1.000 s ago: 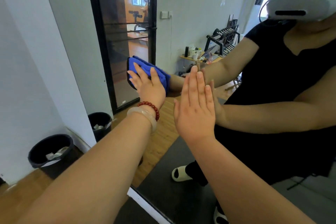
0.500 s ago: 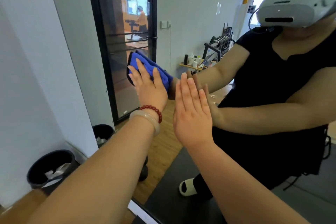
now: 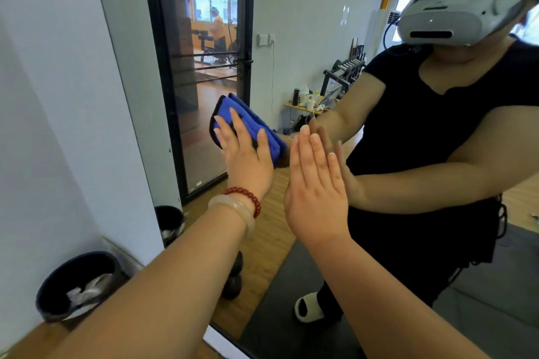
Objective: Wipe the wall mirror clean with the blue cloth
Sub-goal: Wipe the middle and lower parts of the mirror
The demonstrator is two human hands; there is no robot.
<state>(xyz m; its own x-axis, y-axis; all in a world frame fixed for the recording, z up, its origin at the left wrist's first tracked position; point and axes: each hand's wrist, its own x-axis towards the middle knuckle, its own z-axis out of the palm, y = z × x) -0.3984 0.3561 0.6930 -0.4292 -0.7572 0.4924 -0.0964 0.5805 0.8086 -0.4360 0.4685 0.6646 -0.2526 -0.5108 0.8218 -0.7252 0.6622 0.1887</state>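
Since the earlier frame, the left hand (image 3: 248,165) and the folded blue cloth (image 3: 248,119) sit slightly higher relative to the right hand (image 3: 316,201). Left fingers, straight and apart, press the cloth flat on the wall mirror (image 3: 306,23). Right fingers, straight and together, rest flat on the glass.
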